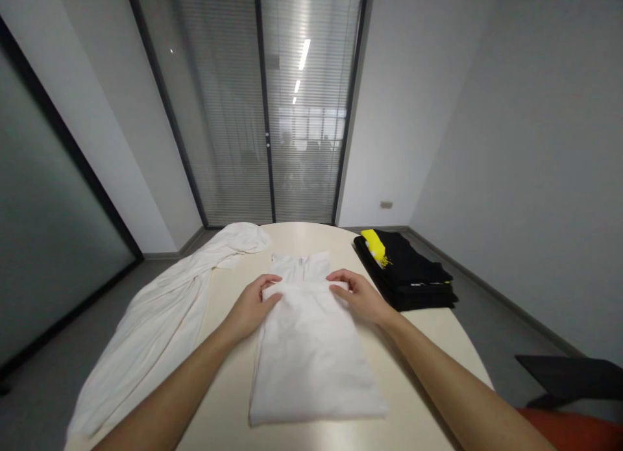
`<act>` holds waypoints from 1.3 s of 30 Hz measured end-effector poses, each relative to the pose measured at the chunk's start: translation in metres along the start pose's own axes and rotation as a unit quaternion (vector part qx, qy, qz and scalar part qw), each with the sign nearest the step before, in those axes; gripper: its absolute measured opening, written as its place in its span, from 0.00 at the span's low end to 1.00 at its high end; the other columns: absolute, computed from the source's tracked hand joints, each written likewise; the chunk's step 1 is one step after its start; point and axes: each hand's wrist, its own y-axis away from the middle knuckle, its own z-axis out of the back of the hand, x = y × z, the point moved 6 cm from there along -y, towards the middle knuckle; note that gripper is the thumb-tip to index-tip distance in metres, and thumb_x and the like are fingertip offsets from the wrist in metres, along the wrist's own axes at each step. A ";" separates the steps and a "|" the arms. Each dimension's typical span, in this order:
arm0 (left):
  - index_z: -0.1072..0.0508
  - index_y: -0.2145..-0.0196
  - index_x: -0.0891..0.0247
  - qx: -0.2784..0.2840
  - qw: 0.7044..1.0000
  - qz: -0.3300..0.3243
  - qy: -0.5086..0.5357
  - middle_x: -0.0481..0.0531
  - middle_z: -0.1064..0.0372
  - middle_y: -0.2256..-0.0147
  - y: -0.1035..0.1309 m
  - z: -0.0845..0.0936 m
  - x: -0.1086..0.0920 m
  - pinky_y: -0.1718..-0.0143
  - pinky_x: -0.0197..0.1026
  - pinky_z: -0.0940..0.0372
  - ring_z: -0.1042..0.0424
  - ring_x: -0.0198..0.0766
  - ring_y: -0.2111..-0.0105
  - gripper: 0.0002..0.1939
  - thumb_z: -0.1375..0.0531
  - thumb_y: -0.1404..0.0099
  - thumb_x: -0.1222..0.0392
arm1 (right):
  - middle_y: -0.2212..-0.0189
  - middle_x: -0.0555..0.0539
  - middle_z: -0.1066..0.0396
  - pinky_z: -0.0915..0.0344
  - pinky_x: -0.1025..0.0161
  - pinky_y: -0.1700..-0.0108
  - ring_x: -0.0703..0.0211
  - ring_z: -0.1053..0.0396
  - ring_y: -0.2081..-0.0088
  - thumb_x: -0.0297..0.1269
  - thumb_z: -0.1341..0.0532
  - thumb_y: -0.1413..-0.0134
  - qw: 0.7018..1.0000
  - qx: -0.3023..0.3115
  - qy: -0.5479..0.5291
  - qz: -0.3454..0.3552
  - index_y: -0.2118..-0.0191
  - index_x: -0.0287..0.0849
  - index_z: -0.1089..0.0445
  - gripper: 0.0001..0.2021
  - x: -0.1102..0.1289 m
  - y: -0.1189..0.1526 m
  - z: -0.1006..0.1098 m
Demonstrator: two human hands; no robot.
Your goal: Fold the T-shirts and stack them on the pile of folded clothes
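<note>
Forearms [195, 373] flank the folded white garment [316, 360], its long axis running away from me; fingers of my left hand [248, 310] and right hand [364, 298], about equally near, pinch opposite fold corners; its collar end lies just beyond.

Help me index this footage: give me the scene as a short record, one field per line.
left hand: at the left end of the white garment's upper fold
right hand: at the right end of that fold
between hands: folded white garment, flat on the table
left side: loose white fabric, rumpled
right side: stack of black garments, yellow item on top
lower right: chair, partly in view
background: glass panels with blinds
</note>
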 end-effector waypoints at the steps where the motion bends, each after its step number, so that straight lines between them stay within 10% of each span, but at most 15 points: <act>1: 0.30 0.48 0.63 0.002 1.000 -0.002 -0.025 0.56 0.26 0.51 0.000 -0.005 0.004 0.51 0.44 0.36 0.27 0.44 0.56 0.21 0.40 0.38 0.54 | 0.58 0.44 0.27 0.39 0.63 0.62 0.61 0.36 0.67 0.47 0.38 0.42 1.000 0.007 0.026 -0.003 0.52 0.39 0.29 0.18 -0.005 -0.001 -0.002; 11: 0.29 0.46 0.58 0.129 0.975 0.014 -0.183 0.55 0.25 0.51 0.018 -0.015 -0.007 0.50 0.43 0.37 0.27 0.48 0.53 0.23 0.40 0.40 0.58 | 0.60 0.45 0.24 0.35 0.63 0.59 0.56 0.29 0.62 0.40 0.34 0.50 0.981 0.173 0.050 -0.073 0.55 0.38 0.25 0.17 -0.017 0.008 -0.011; 21: 0.29 0.50 0.62 0.339 0.940 0.031 0.022 0.51 0.25 0.59 0.036 -0.011 -0.036 0.62 0.37 0.36 0.28 0.39 0.63 0.21 0.37 0.40 0.54 | 0.60 0.46 0.24 0.35 0.65 0.60 0.59 0.29 0.62 0.38 0.34 0.48 0.951 0.300 -0.015 -0.069 0.54 0.39 0.26 0.16 0.029 0.034 -0.018; 24: 0.31 0.49 0.62 0.285 0.950 0.026 0.126 0.52 0.26 0.58 0.026 -0.003 -0.045 0.63 0.36 0.36 0.28 0.37 0.63 0.24 0.34 0.41 0.50 | 0.61 0.46 0.26 0.35 0.65 0.60 0.60 0.30 0.62 0.41 0.34 0.46 0.972 0.220 -0.082 -0.024 0.55 0.40 0.28 0.15 0.036 0.023 -0.009; 29: 0.35 0.44 0.62 0.015 0.981 0.018 0.192 0.57 0.30 0.51 -0.006 0.008 -0.012 0.51 0.42 0.35 0.28 0.42 0.53 0.32 0.33 0.43 0.50 | 0.57 0.44 0.28 0.35 0.63 0.59 0.59 0.31 0.60 0.46 0.34 0.45 0.995 -0.036 -0.089 0.021 0.49 0.42 0.32 0.22 0.002 -0.006 0.010; 34: 0.39 0.42 0.64 0.016 0.981 0.077 0.177 0.60 0.29 0.52 -0.011 -0.013 0.035 0.55 0.45 0.32 0.25 0.42 0.59 0.36 0.34 0.47 0.57 | 0.52 0.43 0.27 0.37 0.61 0.61 0.61 0.34 0.67 0.41 0.35 0.47 1.000 -0.010 0.021 -0.003 0.44 0.42 0.34 0.25 -0.037 -0.015 0.001; 39: 0.33 0.46 0.62 -0.018 0.986 -0.008 0.166 0.57 0.28 0.52 -0.013 -0.008 0.021 0.54 0.41 0.32 0.27 0.42 0.53 0.26 0.37 0.42 0.58 | 0.52 0.44 0.27 0.37 0.60 0.58 0.58 0.32 0.62 0.38 0.38 0.46 0.999 -0.014 0.034 0.031 0.46 0.43 0.32 0.20 -0.021 -0.012 0.002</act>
